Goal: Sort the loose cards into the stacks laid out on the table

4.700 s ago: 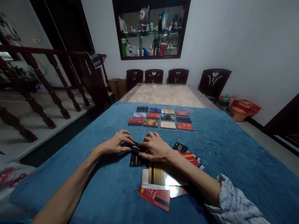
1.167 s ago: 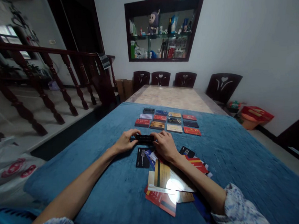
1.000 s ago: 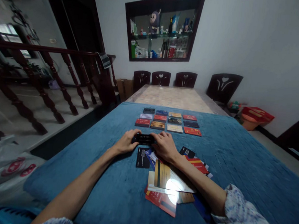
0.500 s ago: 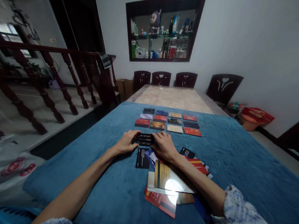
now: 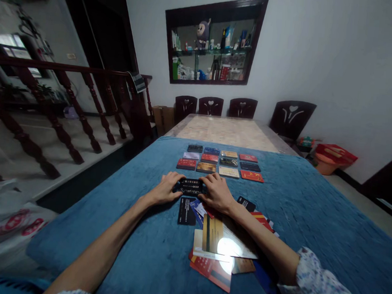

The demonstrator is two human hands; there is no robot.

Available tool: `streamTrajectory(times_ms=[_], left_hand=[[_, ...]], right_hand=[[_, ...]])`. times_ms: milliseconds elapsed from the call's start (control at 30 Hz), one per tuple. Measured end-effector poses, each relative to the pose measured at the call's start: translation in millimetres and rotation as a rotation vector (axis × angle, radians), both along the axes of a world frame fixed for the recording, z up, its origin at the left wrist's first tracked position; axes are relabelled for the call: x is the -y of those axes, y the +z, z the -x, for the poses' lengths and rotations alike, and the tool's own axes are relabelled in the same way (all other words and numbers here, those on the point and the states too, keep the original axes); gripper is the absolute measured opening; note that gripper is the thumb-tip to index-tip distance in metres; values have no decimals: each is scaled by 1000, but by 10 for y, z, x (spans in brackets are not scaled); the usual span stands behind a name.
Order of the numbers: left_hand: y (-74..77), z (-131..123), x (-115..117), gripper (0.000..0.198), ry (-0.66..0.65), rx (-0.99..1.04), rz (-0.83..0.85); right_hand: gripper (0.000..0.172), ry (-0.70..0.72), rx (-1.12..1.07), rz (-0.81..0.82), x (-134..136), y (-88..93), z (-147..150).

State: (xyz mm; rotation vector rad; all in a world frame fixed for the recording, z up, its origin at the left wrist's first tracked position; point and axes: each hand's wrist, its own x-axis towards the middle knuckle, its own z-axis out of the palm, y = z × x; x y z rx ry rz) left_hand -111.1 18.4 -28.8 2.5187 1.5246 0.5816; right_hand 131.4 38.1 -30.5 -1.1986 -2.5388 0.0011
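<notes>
A black card [image 5: 190,187] with light printing lies crosswise between my hands, just in front of the rows of cards. My left hand [image 5: 166,187] grips its left end between thumb and fingers. At its right end, my right hand [image 5: 217,193] closes on it the same way. Whether this is one card or a thin stack, I cannot tell. Right below is another black card [image 5: 187,211], turned upright. A loose pile of cards spreads under my right forearm, with a large gold-and-white card [image 5: 214,234] on top and red cards [image 5: 213,273] beneath.
Ahead, small stacks of cards stand in three rows, including a red stack [image 5: 186,163] and a cream stack [image 5: 229,172]. A blue cloth [image 5: 113,249] covers the near table; its far end [image 5: 224,127] is bare. Chairs [image 5: 243,107] stand behind, a railing [image 5: 66,105] left.
The view has tilted up slightly, so everything sits a little lower in the picture. Both hands stay on the black card.
</notes>
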Motion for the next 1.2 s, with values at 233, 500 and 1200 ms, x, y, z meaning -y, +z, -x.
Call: streamTrajectory(times_ms=[233,500,1200], left_hand=[[102,-31,-26,44,-39,-35,44],[233,-73,-117,47,-50,-90,97],[519,-60,-884,39,7,-220,33]], right_hand=[[48,33,32,31,-61,39,-27],[53,44,105,54,-134,217,-28],[47,17,191,20,-822,537,87]])
